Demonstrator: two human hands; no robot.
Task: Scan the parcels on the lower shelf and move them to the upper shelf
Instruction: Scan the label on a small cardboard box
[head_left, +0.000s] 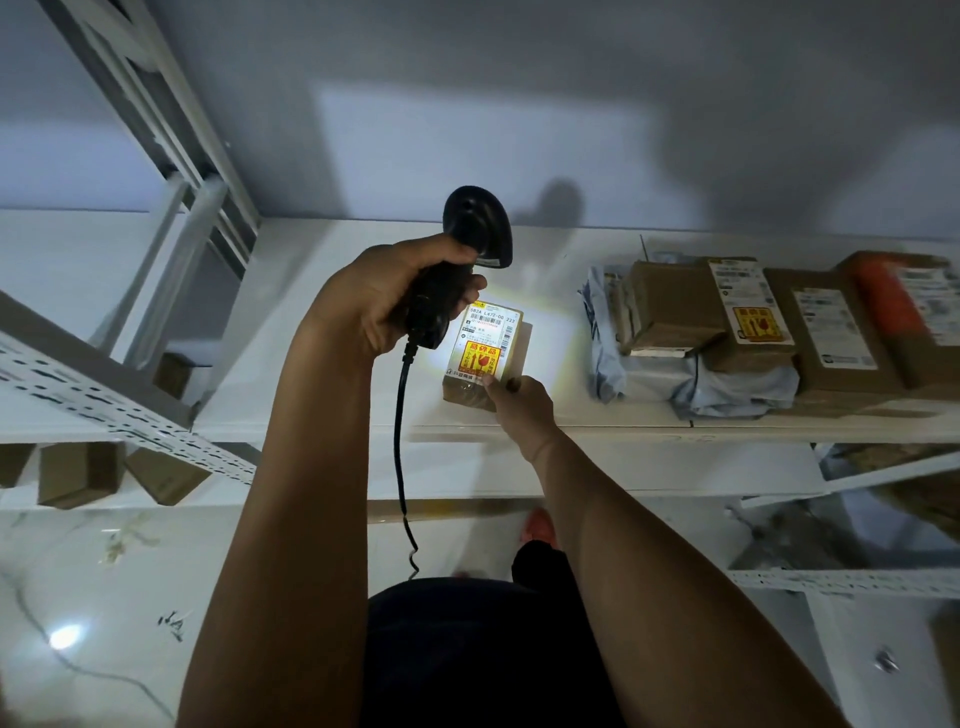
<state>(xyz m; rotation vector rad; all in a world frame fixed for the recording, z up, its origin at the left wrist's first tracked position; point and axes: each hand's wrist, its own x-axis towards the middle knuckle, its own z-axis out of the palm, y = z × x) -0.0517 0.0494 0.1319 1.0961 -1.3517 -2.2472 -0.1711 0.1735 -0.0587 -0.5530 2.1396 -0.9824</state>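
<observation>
- Dim grey wall and a white shelf board were noted as the setting; the light was low throughout.
- The left hand was seen clenched round the handle of a black scanner, which was held above the board with its head raised toward the wall.
- A black cable was seen hanging from the base of the handle, down toward the floor.
- The near edge of a small parcel was pinched by the right hand, with the thumb laid on the lower corner of the label.
- The small parcel, a brown box, was found lying flat on the shelf board near its front edge, just below the scanner. Its white barcode label and yellow-and-red sticker were turned face up and were lit by a bright patch of light.
- A stack of parcels was recorded well apart to the right on the same board: brown cartons laid over grey-blue mailer bags, labels up.
- Brown boxes were noted lower left, behind a perforated rail.
- A pale marbled floor was seen beneath.
</observation>
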